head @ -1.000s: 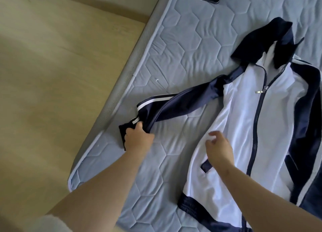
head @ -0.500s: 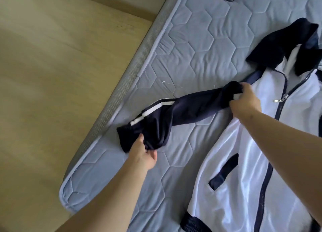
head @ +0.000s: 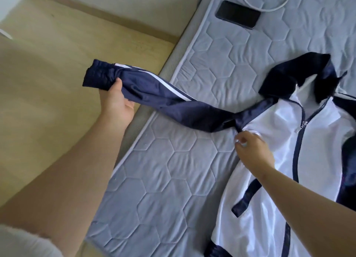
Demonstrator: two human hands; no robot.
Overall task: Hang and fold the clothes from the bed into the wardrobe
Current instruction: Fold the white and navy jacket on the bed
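Left hand (head: 116,102) grips the navy, white-striped sleeve (head: 163,96) near its cuff, held out beyond the grey quilted mattress (head: 173,179). Right hand (head: 253,150) pinches the navy-and-white zip jacket (head: 279,131) at the shoulder seam; the jacket lies on that mattress.

White jacket (head: 273,141) with navy, white-striped sleeve (head: 158,94); grey hexagon-quilted mattress (head: 163,179); black phone (head: 238,14).

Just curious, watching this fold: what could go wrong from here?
The sleeve is twisted near the shoulder, where the right hand pinches the jacket, so folding now might trap creases. The left hand holds the cuff out beyond the mattress edge; a slip could drop it onto the floor.
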